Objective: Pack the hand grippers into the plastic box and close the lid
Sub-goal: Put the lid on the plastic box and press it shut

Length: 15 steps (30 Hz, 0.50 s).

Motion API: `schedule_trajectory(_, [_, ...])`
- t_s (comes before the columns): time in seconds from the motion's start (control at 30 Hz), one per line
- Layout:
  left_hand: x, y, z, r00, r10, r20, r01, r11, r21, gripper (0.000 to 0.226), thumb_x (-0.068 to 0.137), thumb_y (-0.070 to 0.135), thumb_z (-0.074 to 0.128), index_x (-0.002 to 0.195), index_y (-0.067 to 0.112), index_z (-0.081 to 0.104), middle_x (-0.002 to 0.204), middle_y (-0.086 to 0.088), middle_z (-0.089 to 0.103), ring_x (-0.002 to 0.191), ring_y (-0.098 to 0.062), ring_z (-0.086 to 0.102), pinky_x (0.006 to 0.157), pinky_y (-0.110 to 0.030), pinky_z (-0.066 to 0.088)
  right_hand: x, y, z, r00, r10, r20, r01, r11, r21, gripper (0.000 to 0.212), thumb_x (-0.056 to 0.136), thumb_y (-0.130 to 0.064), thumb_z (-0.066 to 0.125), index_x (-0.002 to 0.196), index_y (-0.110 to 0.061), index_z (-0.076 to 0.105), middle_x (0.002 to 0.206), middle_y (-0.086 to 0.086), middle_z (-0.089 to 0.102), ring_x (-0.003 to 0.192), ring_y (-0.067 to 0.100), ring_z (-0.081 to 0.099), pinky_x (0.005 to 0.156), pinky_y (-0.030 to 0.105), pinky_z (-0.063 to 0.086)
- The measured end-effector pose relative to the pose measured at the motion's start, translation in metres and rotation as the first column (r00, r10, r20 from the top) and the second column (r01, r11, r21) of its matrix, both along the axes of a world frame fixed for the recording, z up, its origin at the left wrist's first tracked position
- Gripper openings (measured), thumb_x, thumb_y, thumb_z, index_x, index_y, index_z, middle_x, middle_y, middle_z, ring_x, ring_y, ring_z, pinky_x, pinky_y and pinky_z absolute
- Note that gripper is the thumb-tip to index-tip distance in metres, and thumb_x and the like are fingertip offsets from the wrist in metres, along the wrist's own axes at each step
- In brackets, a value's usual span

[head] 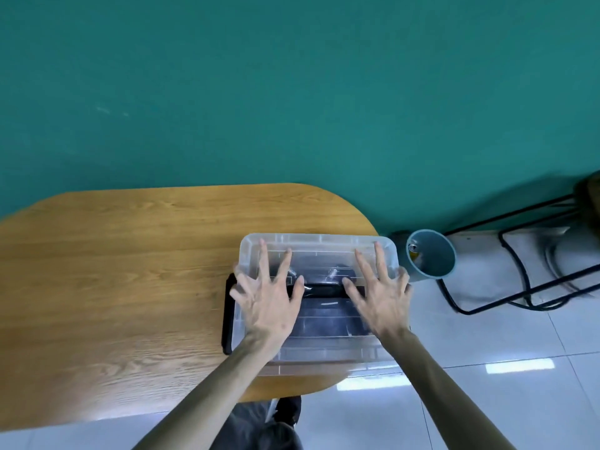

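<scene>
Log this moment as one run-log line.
stage: closing lid | left hand: spread flat on lid | right hand: spread flat on lid | hand grippers: inside plastic box | box: on table

A clear rectangular plastic box sits at the right end of a rounded wooden table, its transparent lid on top. The left hand and right hand press flat on the lid with fingers spread. Black hand grippers with metal springs show through it. A grey-blue plastic bin stands on the floor beside the table.

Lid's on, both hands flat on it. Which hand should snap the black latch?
Left. The left hand lies beside the black latch at the box's left end; the right hand is opposite.
</scene>
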<state>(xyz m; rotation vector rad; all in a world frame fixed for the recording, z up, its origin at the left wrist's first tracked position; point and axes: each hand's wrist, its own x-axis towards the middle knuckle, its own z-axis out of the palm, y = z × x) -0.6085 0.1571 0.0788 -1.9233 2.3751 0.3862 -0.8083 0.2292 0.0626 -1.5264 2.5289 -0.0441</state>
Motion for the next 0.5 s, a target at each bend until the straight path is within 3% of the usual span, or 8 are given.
schedule_trajectory(0.17, [0.011,0.02,-0.017,1.0,-0.002,0.027,0.001,0.998,0.057,0.064,0.096,0.07,0.016,0.156,0.051,0.002,0.168,0.003,-0.018,0.136,-0.047,0.015,0.086,-0.05,0.04,0.009,0.018,-0.012,0.997,0.049,-0.052,-0.048,0.999,0.017,0.069,0.094,-0.069,0.03,0.156,-0.04,0.023,0.168,-0.001,0.014,0.121,0.049,0.04,0.085,0.056,0.047])
schedule_trajectory(0.3, [0.014,0.024,-0.025,1.0,-0.01,0.025,0.009,0.999,0.044,0.065,0.096,0.071,0.013,0.156,0.052,-0.003,0.168,0.004,-0.02,0.14,-0.048,0.015,0.083,-0.051,0.044,0.01,0.025,-0.014,0.993,0.073,-0.094,-0.069,0.997,0.04,0.069,0.097,-0.067,0.026,0.159,-0.039,0.012,0.168,0.003,0.012,0.124,0.046,0.038,0.08,0.051,0.048])
schedule_trajectory(0.5, [0.026,0.018,-0.026,0.997,-0.077,-0.023,0.077,0.997,-0.008,0.063,0.098,0.066,0.022,0.158,0.046,0.016,0.17,-0.003,-0.01,0.135,-0.052,0.029,0.09,-0.058,0.045,-0.005,0.025,-0.014,0.99,0.13,-0.049,-0.128,0.991,0.043,0.065,0.097,-0.061,0.03,0.157,-0.036,0.026,0.168,0.008,0.012,0.122,0.045,0.042,0.08,0.05,0.047])
